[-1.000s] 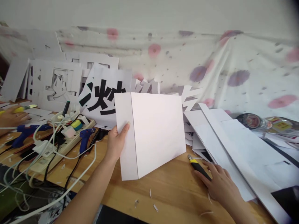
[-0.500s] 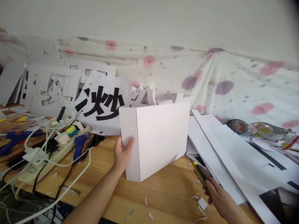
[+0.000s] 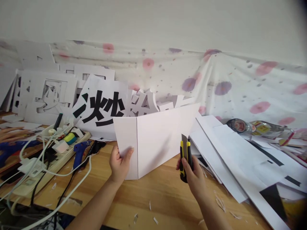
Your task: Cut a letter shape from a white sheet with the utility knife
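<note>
My left hand (image 3: 121, 163) grips the left part of a white foam board (image 3: 163, 142), thumb in front and fingers behind. The board stands upright on the wooden table, with a vertical dark line marking off a narrow strip at its left. My right hand (image 3: 195, 177) is closed around a black-and-yellow utility knife (image 3: 186, 159). Its blade points up, in front of the board's right part; whether it touches the board I cannot tell. Behind the board leans a white sheet with a black printed character (image 3: 99, 107).
At left are a power strip (image 3: 69, 151) with tangled cables, a blue glue gun (image 3: 80, 153) and another person's hand (image 3: 13, 134). Long white boards (image 3: 223, 153) and a clear bottle (image 3: 271, 129) lie to the right. Small white scraps (image 3: 155, 220) dot the table.
My right hand has raised the utility knife and brought it left, before the board, turning the blade upward. The board has tilted and shifted slightly left, still in my left hand.
</note>
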A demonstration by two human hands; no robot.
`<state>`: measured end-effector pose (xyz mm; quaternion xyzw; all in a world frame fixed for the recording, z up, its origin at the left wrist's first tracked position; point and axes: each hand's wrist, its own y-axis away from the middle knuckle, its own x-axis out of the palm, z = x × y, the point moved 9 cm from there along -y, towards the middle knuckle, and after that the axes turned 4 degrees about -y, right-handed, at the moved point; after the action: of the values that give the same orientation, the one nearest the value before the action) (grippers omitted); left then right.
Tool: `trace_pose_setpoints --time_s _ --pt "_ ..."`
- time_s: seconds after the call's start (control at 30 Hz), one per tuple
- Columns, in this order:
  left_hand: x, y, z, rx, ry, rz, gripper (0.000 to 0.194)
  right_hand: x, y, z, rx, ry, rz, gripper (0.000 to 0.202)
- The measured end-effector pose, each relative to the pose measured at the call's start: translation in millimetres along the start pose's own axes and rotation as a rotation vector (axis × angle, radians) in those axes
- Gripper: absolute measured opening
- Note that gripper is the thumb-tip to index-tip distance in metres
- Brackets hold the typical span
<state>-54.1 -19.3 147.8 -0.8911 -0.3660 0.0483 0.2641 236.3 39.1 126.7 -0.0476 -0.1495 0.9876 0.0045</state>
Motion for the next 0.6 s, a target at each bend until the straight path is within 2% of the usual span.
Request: trace_pose_setpoints --time_s 0.17,0.37,0.47,0.6 --pt "13.8 6 1 -0.004 -0.017 0.071 0.025 26 -9 31 -0.089 -0.116 -0.001 0.020" --pt "25.0 2 0 -0.021 -0.036 0.160 0.026 57 4 92 -0.209 -0.092 0.111 0.014" --pt "27.1 2 1 -0.057 0.002 0.169 0.028 79 15 115 -0.247 0.044 0.181 0.032" --pt "28.5 5 2 -0.098 0.036 0.174 0.029 110 22 133 -0.330 0.240 0.241 0.050"
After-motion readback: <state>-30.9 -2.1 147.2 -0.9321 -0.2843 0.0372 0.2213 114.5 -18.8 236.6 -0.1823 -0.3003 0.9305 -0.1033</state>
